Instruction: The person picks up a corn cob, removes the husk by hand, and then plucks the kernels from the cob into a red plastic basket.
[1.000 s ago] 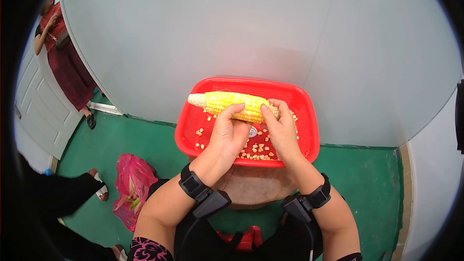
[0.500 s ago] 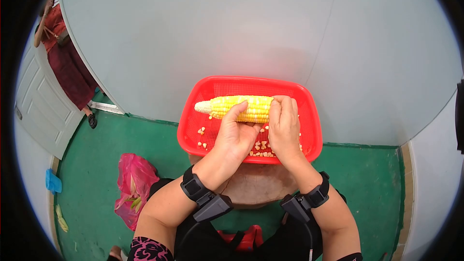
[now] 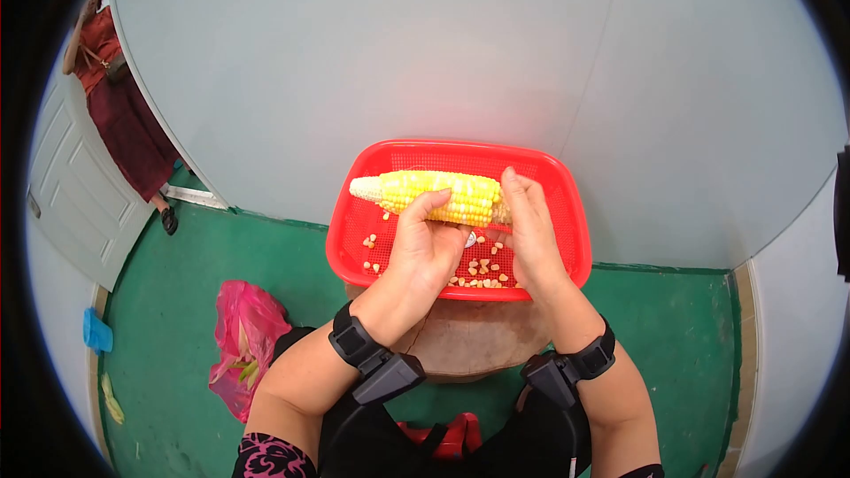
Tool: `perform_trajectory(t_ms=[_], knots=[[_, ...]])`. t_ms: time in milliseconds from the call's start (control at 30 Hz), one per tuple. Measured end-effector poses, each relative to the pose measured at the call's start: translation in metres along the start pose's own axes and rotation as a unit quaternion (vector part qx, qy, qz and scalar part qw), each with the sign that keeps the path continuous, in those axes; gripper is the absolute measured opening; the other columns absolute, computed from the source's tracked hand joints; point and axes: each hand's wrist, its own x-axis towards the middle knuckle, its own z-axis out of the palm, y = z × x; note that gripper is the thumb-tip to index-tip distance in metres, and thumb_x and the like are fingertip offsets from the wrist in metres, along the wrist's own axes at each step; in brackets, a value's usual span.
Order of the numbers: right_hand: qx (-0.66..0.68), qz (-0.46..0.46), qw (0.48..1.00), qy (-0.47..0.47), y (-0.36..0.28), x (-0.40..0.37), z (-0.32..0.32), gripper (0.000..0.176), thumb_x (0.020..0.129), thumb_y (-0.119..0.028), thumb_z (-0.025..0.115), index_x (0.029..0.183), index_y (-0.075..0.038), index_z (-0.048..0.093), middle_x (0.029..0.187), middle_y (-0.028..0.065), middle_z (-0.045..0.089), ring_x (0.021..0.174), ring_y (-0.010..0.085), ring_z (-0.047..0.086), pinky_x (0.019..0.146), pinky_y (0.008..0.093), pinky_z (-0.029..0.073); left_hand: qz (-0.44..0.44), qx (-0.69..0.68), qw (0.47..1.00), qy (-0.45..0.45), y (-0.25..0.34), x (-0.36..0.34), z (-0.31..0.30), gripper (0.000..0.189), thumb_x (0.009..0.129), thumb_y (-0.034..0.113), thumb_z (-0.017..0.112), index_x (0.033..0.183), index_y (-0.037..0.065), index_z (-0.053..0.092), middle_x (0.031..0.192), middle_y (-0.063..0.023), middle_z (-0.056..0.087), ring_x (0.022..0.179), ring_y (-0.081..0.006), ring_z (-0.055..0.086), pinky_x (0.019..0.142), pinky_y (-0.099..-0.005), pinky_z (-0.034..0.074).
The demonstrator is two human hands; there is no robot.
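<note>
My left hand (image 3: 427, 243) is wrapped around a yellow corn cob (image 3: 438, 197), thumb across its front. The cob lies level over the red plastic basket (image 3: 583, 230), its bare pale tip pointing left. Beside its right end, where some bare cob shows, is my right hand (image 3: 534, 226), with its fingers apart and holding nothing. Whether a fingertip brushes the cob is hard to tell. Loose corn kernels (image 3: 478, 270) lie on the basket's mesh floor, mostly near the front side.
The basket stands on a round wooden stump (image 3: 482, 336) before a grey wall (image 3: 443, 44). A pink plastic bag (image 3: 243, 327) with husks sits on the green floor, left. A blue container (image 3: 97, 331) is farther left. A person (image 3: 128, 115) stands by the white door (image 3: 80, 177).
My right hand has loosened from the cob's right end and shifted slightly right, its fingers spreading. The cob has moved a little left in my left hand.
</note>
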Motion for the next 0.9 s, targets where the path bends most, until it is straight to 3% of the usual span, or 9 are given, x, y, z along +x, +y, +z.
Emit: perform_trajectory(t_ms=[67,167,200,300,400,500,900], knots=[[-0.018,0.054,0.998,0.002,-0.003,-0.005,0.002,0.044,0.088,-0.042,0.05,0.107,-0.003,0.047,0.093,0.0049,0.056,0.081,0.0124,0.053,0.062,0.0239,0.044,0.013,-0.001,1.0,-0.008,-0.001,0.001,-0.002,0.039,0.075,-0.001,0.053,0.111,0.0,0.039,0.113,-0.0138,0.045,0.111,-0.028,0.044,0.102,-0.0432,0.033],[0.021,0.095,0.989,-0.115,0.0,-0.002,-0.005,0.045,0.087,-0.044,0.05,0.108,-0.004,0.045,0.09,0.0032,0.055,0.073,0.0085,0.051,0.058,0.0213,0.042,0.02,0.003,0.999,-0.029,0.003,0.004,-0.003,0.039,0.074,-0.001,0.053,0.11,-0.001,0.039,0.112,-0.014,0.046,0.11,-0.0283,0.045,0.102,-0.0425,0.033],[0.054,0.107,0.988,-0.099,0.003,-0.003,-0.004,0.038,0.088,-0.039,0.051,0.104,-0.005,0.047,0.087,0.0011,0.054,0.065,0.0055,0.048,0.055,0.0203,0.04,0.025,0.011,0.999,-0.032,0.003,0.004,-0.003,0.039,0.074,-0.001,0.054,0.11,-0.001,0.039,0.111,-0.014,0.046,0.109,-0.0282,0.045,0.101,-0.0421,0.033],[0.13,0.069,0.981,-0.124,0.017,0.0,-0.001,0.024,0.091,-0.031,0.05,0.102,-0.01,0.052,0.089,-0.0001,0.057,0.069,0.0082,0.05,0.06,0.0212,0.04,0.031,0.021,0.998,-0.04,0.005,0.005,-0.005,0.04,0.073,-0.001,0.054,0.11,-0.001,0.04,0.109,-0.0141,0.047,0.108,-0.028,0.046,0.1,-0.0413,0.035],[0.153,0.03,0.981,-0.117,0.018,0.002,-0.001,0.023,0.088,-0.022,0.056,0.102,-0.006,0.047,0.084,0.0003,0.053,0.066,0.006,0.048,0.055,0.0192,0.039,0.025,0.013,0.999,-0.044,0.005,0.007,-0.006,0.04,0.072,-0.001,0.055,0.109,-0.001,0.04,0.109,-0.0146,0.048,0.107,-0.0281,0.047,0.099,-0.0411,0.036],[0.165,0.011,0.976,-0.14,0.018,0.006,-0.005,0.016,0.09,-0.017,0.053,0.102,-0.007,0.05,0.088,0.0003,0.054,0.069,0.0069,0.048,0.06,0.0212,0.04,0.021,0.009,0.999,-0.048,0.005,0.006,-0.005,0.039,0.072,-0.001,0.055,0.108,-0.002,0.041,0.11,-0.0153,0.048,0.108,-0.0287,0.046,0.1,-0.0415,0.036],[0.144,0.0,0.981,-0.129,0.021,0.007,-0.003,0.015,0.088,-0.015,0.052,0.101,-0.008,0.048,0.086,-0.001,0.051,0.068,0.0055,0.046,0.057,0.0213,0.038,0.002,-0.013,0.999,-0.045,0.005,0.005,-0.007,0.039,0.074,0.0,0.055,0.11,-0.003,0.039,0.112,-0.0166,0.046,0.11,-0.0299,0.045,0.102,-0.0431,0.034]])
